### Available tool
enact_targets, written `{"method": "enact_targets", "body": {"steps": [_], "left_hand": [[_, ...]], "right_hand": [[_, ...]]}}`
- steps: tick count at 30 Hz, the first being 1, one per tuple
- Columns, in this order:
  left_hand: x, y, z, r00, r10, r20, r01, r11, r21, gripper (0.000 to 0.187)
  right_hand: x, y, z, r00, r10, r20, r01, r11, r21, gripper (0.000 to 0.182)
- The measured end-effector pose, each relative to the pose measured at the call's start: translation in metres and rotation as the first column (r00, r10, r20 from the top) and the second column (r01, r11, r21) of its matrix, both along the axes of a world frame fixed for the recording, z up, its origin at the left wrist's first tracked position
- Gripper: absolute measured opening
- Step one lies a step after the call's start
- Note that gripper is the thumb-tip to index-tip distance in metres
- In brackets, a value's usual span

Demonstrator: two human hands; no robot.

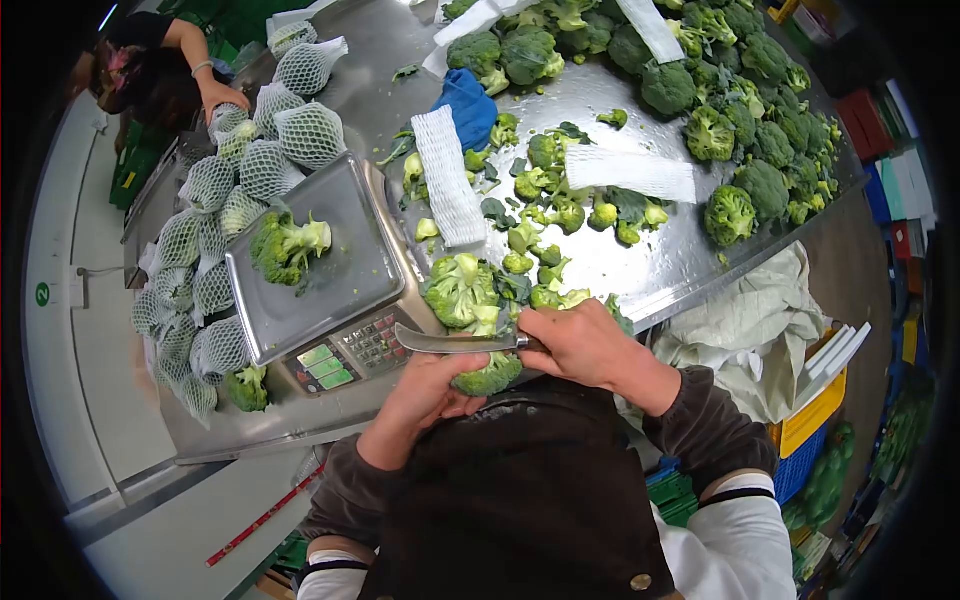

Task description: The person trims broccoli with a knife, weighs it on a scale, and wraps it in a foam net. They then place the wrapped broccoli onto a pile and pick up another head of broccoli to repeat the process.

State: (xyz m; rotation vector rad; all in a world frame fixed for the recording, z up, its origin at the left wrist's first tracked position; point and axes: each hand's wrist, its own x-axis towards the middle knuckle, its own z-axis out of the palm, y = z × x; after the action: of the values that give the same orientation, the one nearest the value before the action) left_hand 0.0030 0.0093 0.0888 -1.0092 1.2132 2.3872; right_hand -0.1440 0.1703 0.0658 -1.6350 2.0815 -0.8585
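Note:
My right hand (585, 345) is closed round the handle of a curved knife (455, 341), whose blade points left. Just below the blade, a broccoli piece (488, 374) rests in my left hand (422, 392), its fingers wrapped partly round it. A larger broccoli head (461, 291) lies on the metal table (345, 437) right behind the blade. To the left stands a scale (320, 270) with one broccoli head (288, 248) on its tray. Loose florets (535, 183) and white foam nets (447, 178) are scattered beyond my hands.
Netted broccoli (268, 170) is piled left of the scale, where another person's hand (222, 97) touches it. Loose broccoli heads (765, 185) are heaped at the right. A blue cloth (467, 108) lies behind. White sacking (745, 335) hangs by the table's right edge.

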Motion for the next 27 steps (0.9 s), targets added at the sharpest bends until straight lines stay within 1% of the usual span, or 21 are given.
{"method": "enact_targets", "body": {"steps": [4,5,6,8,10,12,13,14,15,16,17,18,19,20,21,22,23,24,25,26,27], "left_hand": [[-0.003,0.003,0.006,0.995,-0.065,-0.07,0.064,0.998,-0.006,0.028],[-0.001,0.001,0.011,0.993,-0.11,-0.048,0.11,0.994,-0.002,0.028],[0.0,-0.001,0.013,0.987,-0.155,-0.028,0.156,0.988,0.003,0.027],[0.002,-0.006,0.012,0.99,-0.143,-0.017,0.143,0.989,0.03,0.029],[0.004,-0.006,0.01,0.99,-0.142,0.012,0.141,0.989,0.049,0.03],[-0.002,-0.004,0.002,0.996,0.088,-0.003,-0.086,0.98,0.181,0.031],[0.001,-0.008,-0.005,0.996,0.035,-0.087,-0.019,0.983,0.181,0.038],[0.002,-0.009,-0.004,0.996,0.043,-0.083,-0.028,0.984,0.176,0.038],[0.001,-0.01,-0.002,0.991,0.095,-0.09,-0.072,0.971,0.229,0.043],[-0.002,-0.011,-0.001,0.984,0.15,-0.098,-0.117,0.952,0.282,0.048],[-0.004,-0.01,-0.002,0.966,0.256,-0.036,-0.236,0.93,0.28,0.06],[-0.003,-0.011,-0.003,0.962,0.27,-0.033,-0.251,0.927,0.277,0.06],[-0.003,-0.013,-0.005,0.956,0.276,-0.103,-0.237,0.928,0.287,0.061],[-0.001,-0.017,-0.008,0.944,0.28,-0.173,-0.222,0.93,0.294,0.061],[0.005,-0.023,-0.022,0.926,0.256,-0.278,-0.147,0.922,0.359,0.071],[0.004,-0.022,-0.015,0.924,0.263,-0.278,-0.156,0.922,0.355,0.071],[-0.002,-0.017,-0.003,0.928,0.322,-0.19,-0.246,0.909,0.336,0.073],[-0.005,-0.015,0.003,0.919,0.38,-0.102,-0.333,0.89,0.312,0.074],[0.001,-0.018,0.002,0.936,0.31,-0.17,-0.256,0.926,0.276,0.077],[0.008,-0.024,0.0,0.932,0.318,-0.173,-0.264,0.924,0.277,0.077],[0.016,-0.031,-0.003,0.952,0.24,-0.192,-0.195,0.954,0.227,0.078]], "right_hand": [[-0.012,0.006,-0.014,0.998,-0.056,-0.031,0.055,0.998,-0.021,0.027],[-0.019,0.012,-0.02,0.975,-0.224,-0.001,0.224,0.973,0.049,0.024],[-0.035,0.02,-0.043,0.933,-0.359,0.012,0.359,0.933,0.016,0.022],[-0.054,0.036,-0.046,0.875,-0.478,-0.074,0.483,0.86,0.166,0.021],[-0.04,0.032,-0.049,0.887,-0.459,-0.054,0.461,0.876,0.139,0.022],[-0.039,0.029,-0.054,0.894,-0.445,-0.048,0.448,0.888,0.105,0.022],[-0.04,0.027,-0.065,0.867,-0.493,-0.067,0.498,0.862,0.096,0.024],[-0.041,0.023,-0.068,0.839,-0.538,-0.084,0.544,0.835,0.083,0.026],[-0.046,0.022,-0.065,0.844,-0.528,-0.092,0.526,0.784,0.329,0.028],[-0.047,0.018,-0.06,0.85,-0.518,-0.093,0.518,0.793,0.32,0.028],[-0.043,0.015,-0.057,0.846,-0.512,-0.147,0.532,0.824,0.192,0.032],[-0.039,0.011,-0.052,0.837,-0.512,-0.195,0.531,0.845,0.063,0.037],[-0.035,0.004,-0.045,0.895,-0.423,-0.143,0.42,0.906,-0.053,0.049],[-0.026,-0.008,-0.018,0.955,-0.293,0.036,0.295,0.945,-0.14,0.054],[-0.016,-0.018,-0.004,0.985,-0.132,0.112,0.152,0.968,-0.2,0.057],[-0.005,-0.029,0.005,0.983,0.015,0.185,0.04,0.957,-0.289,0.06],[0.006,-0.044,0.011,0.985,0.094,0.146,-0.039,0.939,-0.342,0.06],[0.015,-0.057,0.007,0.969,0.163,0.187,-0.086,0.928,-0.362,0.056],[0.021,-0.068,-0.008,0.963,0.146,0.227,-0.054,0.928,-0.368,0.052],[0.025,-0.076,-0.024,0.955,0.13,0.266,-0.022,0.928,-0.373,0.048],[0.026,-0.081,-0.034,0.955,0.139,0.261,-0.033,0.927,-0.374,0.048]]}}
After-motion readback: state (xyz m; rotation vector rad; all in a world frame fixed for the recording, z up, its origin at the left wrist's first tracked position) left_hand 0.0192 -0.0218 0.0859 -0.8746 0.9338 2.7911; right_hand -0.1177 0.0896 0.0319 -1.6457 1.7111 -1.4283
